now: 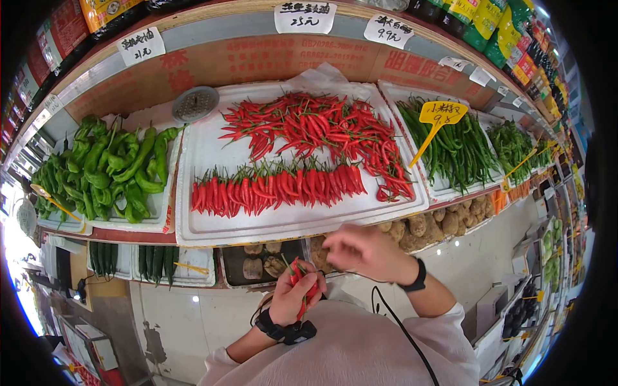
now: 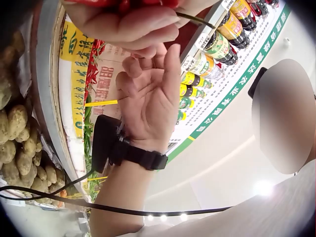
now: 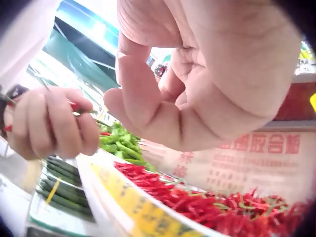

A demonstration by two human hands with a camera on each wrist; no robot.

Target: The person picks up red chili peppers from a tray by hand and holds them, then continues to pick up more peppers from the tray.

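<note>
In the head view my left hand [image 1: 291, 297] grips several red chili peppers [image 1: 296, 275] in front of my chest, green stems up. Close to it, on the right, my right hand [image 1: 365, 249] hovers near the shelf's front edge, fingers loosely bent. The left wrist view shows its bare palm, with nothing in the fingers. Beyond both hands is a white foam tray [image 1: 212, 233]. A neat row of red chilies [image 1: 277, 190] lies along its front, stems pointing back. Behind the row spreads a loose heap of red chilies [image 1: 309, 122], lying in mixed directions.
Left of the tray are green peppers [image 1: 103, 164]; to its right, long green chilies [image 1: 450, 145] with a yellow price tag [image 1: 443, 112]. A metal strainer [image 1: 196, 104] sits at the tray's back corner. Below are potatoes [image 1: 418, 225] and cucumbers [image 1: 154, 262]. A black cable [image 1: 412, 341] crosses my shirt.
</note>
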